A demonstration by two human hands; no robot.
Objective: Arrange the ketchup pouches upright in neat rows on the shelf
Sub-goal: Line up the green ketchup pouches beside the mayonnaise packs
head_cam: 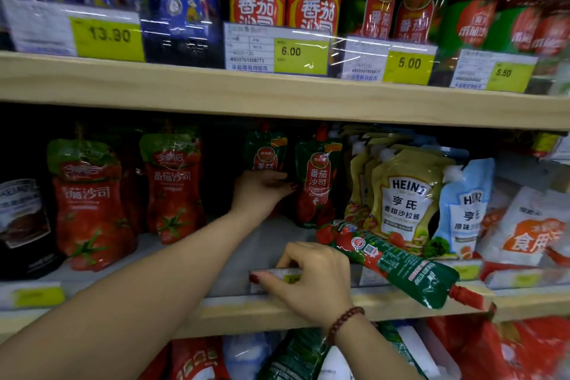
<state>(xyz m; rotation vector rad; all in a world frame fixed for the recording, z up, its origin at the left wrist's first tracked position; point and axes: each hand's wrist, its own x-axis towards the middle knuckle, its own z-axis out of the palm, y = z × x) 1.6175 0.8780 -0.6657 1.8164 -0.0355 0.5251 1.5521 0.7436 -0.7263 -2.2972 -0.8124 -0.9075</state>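
Observation:
On the middle shelf [216, 305] two green-and-red ketchup pouches stand upright. My left hand [262, 191] reaches deep in and grips the back pouch [265, 149] around its lower half. The second upright pouch [317, 179] stands just to its right, apart from my fingers. A third ketchup pouch [398, 265] lies flat with its red cap sticking out past the shelf's front edge. My right hand [311, 278] rests at the front edge beside that pouch, fingers pinching the price-label strip [277, 274].
Larger red tomato-sauce pouches [89, 200] stand at the left. Heinz salad-dressing pouches [404, 194] crowd the right. The shelf above [277, 92] carries bottles and yellow price tags. More packets fill the shelf below [293, 355].

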